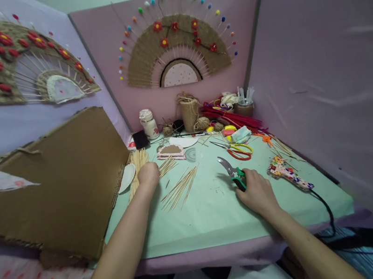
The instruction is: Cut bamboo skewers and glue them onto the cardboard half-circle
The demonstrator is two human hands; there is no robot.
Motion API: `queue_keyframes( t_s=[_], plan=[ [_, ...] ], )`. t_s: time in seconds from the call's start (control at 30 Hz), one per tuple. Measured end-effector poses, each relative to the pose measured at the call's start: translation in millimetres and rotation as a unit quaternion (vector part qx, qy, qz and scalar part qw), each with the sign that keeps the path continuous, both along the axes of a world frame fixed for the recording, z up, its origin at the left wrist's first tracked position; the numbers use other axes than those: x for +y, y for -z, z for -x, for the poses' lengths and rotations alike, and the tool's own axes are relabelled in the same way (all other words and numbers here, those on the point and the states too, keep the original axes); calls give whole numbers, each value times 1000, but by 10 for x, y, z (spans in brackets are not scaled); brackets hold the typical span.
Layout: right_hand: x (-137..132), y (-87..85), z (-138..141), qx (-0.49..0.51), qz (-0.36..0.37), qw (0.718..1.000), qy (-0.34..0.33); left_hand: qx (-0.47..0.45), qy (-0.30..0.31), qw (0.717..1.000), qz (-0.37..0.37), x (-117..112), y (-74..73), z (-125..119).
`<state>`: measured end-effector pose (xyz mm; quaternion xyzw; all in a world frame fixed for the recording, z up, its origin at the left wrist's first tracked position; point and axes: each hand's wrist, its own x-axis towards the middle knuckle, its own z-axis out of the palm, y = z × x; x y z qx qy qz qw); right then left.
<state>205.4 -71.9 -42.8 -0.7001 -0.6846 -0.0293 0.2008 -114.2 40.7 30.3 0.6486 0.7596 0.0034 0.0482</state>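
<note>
My right hand (257, 190) is wrapped around the green and black handles of pruning shears (237, 176). The blades point up and left, just above or on the table. At the left, my left hand (149, 176) is closed at a pile of thin bamboo sticks (139, 158). A small fan of sticks (167, 166) sticks out from its right side; its fingertips are hidden from me. Between the two hands lies a loose group of bamboo sticks (180, 188). A white oval piece (127, 178) rests left of my left hand.
Red and yellow scissors (240, 152) lie beyond the shears. A patterned glue gun (289, 174) with a black cord is at the right. Twine balls (201, 124), a jar (149, 124) and a twine-wrapped pot (190, 115) line the back. Cardboard (56, 188) stands at the left.
</note>
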Motion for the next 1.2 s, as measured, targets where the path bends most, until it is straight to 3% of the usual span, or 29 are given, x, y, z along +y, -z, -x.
queue_keyframes(
  t_s=[0.2, 0.37, 0.5, 0.93, 1.13, 1.2],
  plan=[
    [10, 27, -14, 11, -9, 1000, -6, 6, 10, 999, -45, -69, -63, -6],
    [5, 31, -12, 15, 0, 1000, -4, -18, 94, 995, -32, -369, -8, -335],
    [2, 30, -15, 10, 9, 1000, 0, -5, 113, 994, 1, -520, 71, -526],
    [33, 55, -8, 11, 7, 1000, 22, 33, 106, 993, 50, -476, 64, -661],
    [41, 66, -4, 20, 1, 1000, 17, -39, 112, 993, 6, -423, -114, -565],
    [46, 82, -6, 31, -2, 999, 17, -144, 128, 980, -41, -456, -168, -546]
  ],
)
